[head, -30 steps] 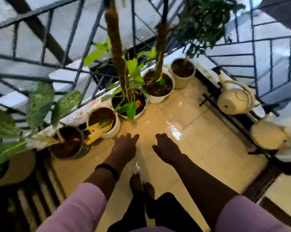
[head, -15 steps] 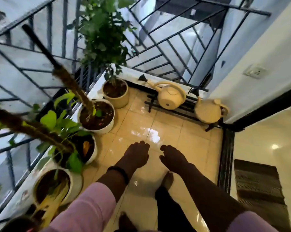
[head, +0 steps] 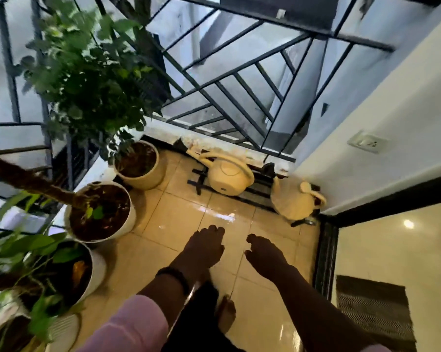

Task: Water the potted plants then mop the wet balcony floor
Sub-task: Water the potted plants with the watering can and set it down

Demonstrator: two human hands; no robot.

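Observation:
My left hand (head: 203, 248) and my right hand (head: 262, 255) reach forward over the wet, shiny tiled floor (head: 173, 219), both empty with fingers apart. Two cream watering cans sit on a low black rack ahead: one (head: 227, 175) near the railing, the other (head: 294, 200) in the corner by the wall. Along the left stand potted plants: a cream pot with a leafy bush (head: 140, 165), a white pot with a mossy pole (head: 101, 209), and a third white pot (head: 79, 270) with broad green leaves.
A black metal railing (head: 214, 80) closes the balcony ahead and on the left. A white wall with a socket (head: 367, 142) is at right. A black door track (head: 324, 257) leads indoors, where a dark mat (head: 374, 308) lies. My bare foot (head: 225, 313) stands on the tiles.
The view has swung right, from the row of pots toward the watering cans and doorway. Both hands stay out in front, empty.

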